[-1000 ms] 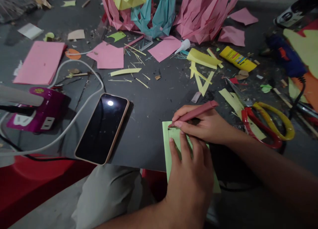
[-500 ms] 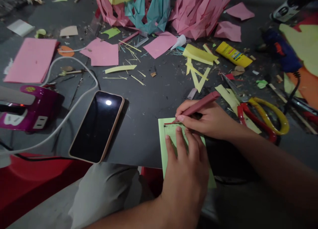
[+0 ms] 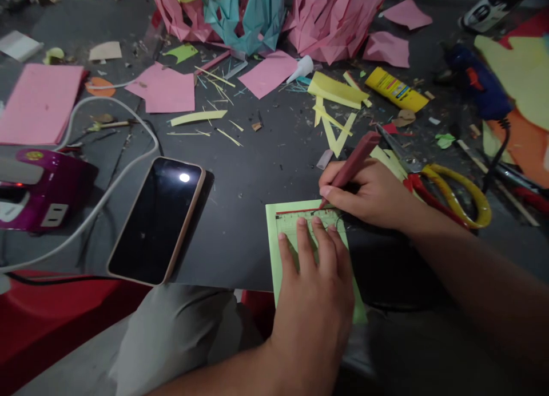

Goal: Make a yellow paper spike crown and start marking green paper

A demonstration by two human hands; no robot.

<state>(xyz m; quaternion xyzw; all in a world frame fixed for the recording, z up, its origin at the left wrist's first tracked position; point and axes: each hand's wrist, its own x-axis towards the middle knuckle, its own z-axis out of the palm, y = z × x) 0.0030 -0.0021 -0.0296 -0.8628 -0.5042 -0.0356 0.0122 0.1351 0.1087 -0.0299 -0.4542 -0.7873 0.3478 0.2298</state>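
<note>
My left hand (image 3: 315,287) lies flat, fingers spread, over a clear ruler (image 3: 291,223) on a light green sheet of paper (image 3: 273,253). The sheet hangs past the table's front edge. In my right hand (image 3: 369,193) a reddish pen (image 3: 355,155) is pinched, its tip touching the paper at the ruler's upper edge. A red line (image 3: 295,212) runs along that edge from the left up to the pen. Right of my right hand lie scissors (image 3: 454,198) with red and yellow handles.
A phone (image 3: 156,218) lies left of the paper, with a white cable (image 3: 128,167) and a purple power socket block (image 3: 55,190) beyond it. Behind are folded paper pieces (image 3: 338,18), yellow scraps (image 3: 337,90), a yellow glue box (image 3: 397,90) and a blue glue gun (image 3: 480,87).
My right hand has slid the pen to the right along the ruler, and the red line has grown longer. My left hand stays on the ruler. The whole view has shifted slightly.
</note>
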